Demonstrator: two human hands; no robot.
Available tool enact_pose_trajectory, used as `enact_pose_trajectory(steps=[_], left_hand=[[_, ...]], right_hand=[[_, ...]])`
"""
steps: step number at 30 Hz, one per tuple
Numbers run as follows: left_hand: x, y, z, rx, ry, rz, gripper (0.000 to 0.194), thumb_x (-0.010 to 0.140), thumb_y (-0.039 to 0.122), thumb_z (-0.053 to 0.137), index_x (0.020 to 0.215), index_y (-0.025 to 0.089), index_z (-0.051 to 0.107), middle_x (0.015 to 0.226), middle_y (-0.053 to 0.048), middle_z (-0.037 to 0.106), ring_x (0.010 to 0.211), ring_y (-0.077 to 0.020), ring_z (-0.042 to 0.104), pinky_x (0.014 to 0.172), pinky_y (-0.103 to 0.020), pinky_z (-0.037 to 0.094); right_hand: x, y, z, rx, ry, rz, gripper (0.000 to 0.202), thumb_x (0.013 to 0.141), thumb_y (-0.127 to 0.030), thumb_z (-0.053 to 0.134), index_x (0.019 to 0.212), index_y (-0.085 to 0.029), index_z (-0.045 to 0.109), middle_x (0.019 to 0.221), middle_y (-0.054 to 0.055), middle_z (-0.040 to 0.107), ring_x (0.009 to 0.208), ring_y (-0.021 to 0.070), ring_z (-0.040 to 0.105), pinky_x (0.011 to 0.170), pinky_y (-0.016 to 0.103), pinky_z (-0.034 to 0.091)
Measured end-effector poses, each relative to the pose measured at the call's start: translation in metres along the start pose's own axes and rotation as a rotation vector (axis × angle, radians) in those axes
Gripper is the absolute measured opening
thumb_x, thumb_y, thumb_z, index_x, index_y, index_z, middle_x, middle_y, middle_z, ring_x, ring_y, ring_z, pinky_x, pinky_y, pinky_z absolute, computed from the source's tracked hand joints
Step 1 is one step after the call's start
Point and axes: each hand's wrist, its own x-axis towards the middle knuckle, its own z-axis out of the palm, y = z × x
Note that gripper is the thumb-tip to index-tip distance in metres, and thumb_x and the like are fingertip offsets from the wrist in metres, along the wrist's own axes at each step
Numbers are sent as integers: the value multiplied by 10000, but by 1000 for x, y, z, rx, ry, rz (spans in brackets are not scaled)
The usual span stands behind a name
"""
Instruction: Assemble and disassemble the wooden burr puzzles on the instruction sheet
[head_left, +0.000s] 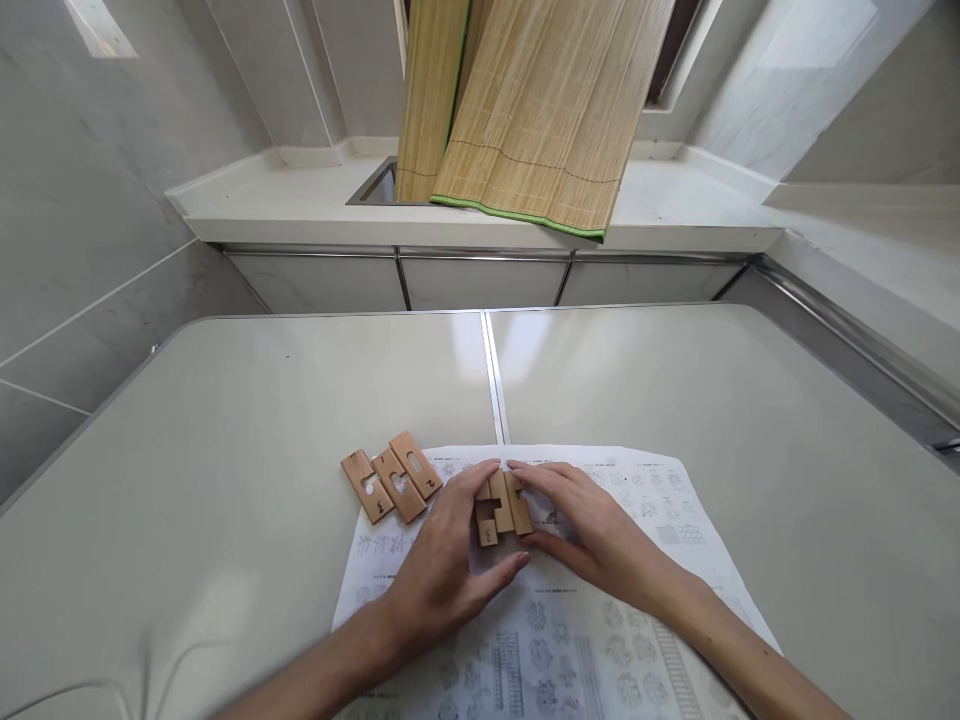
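Observation:
Small notched wooden puzzle pieces [504, 503] stand close together on a printed sheet between my two hands. My left hand [452, 548] curves round their left side, fingertips at the back corner and thumb stretched out in front of them. From the right, my right hand [583, 520] grips the outer piece between its fingers at the back and its thumb at the front. One piece bears a dark numeral that looks like a 3. Left of my left hand lie three flat wooden puzzle pieces [400, 488] side by side, with cut-out slots and written numerals.
Under my hands the printed paper sheet [615, 640] shows small diagrams. It lies on a pale table [247, 420] with a metal seam [493, 375]. Behind are a white counter [300, 215] and a hanging bamboo mat [547, 110]. Thin cables [97, 686] lie at lower left.

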Motion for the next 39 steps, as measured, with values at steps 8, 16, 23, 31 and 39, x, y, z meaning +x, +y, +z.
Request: enact_pose_trajectory(steps=[8, 16, 23, 31, 39], left_hand=[[2, -8, 3, 58, -4, 87, 843, 860, 274, 870, 1524, 364, 360, 1458, -100, 590, 1342, -335, 582, 1136, -552, 502], [1, -7, -2, 26, 10, 81, 873, 789, 336, 939, 1480, 367, 405, 1379, -77, 631, 1259, -319, 629, 1075, -510, 549], [1, -6, -1, 13, 34, 52, 760, 821, 360, 912, 1427, 348, 453, 1357, -62, 647, 1232, -294, 653, 1038, -471, 580], [3, -8, -14, 162, 93, 94, 669, 898, 469, 824, 1442, 309, 470, 1343, -84, 675, 1200, -297, 679, 985, -452, 608], [28, -26, -50, 281, 275, -1, 619, 904, 582, 772, 1393, 263, 566, 1338, -105, 695, 1207, -329, 684, 1028, -502, 583]], right_hand=[[-5, 0, 8, 55, -61, 31, 820, 939, -119, 730, 1597, -421, 344, 1473, 56, 611, 1350, 290, 591, 1112, 539, 561], [-3, 3, 6, 114, -82, 81, 906, 838, -122, 836, 1564, -438, 397, 1473, 36, 614, 1367, 288, 585, 1132, 524, 542], [-2, 6, 2, 122, -100, 89, 864, 818, -171, 869, 1532, -416, 448, 1482, 42, 616, 1379, 292, 581, 1145, 526, 524], [-4, 5, 5, 136, -72, 87, 892, 846, -315, 896, 1566, -422, 381, 1498, 51, 612, 1371, 299, 581, 1134, 543, 520], [1, -2, 5, 141, -111, 120, 848, 872, -296, 850, 1564, -437, 381, 1489, 31, 613, 1373, 294, 561, 1110, 552, 532]])
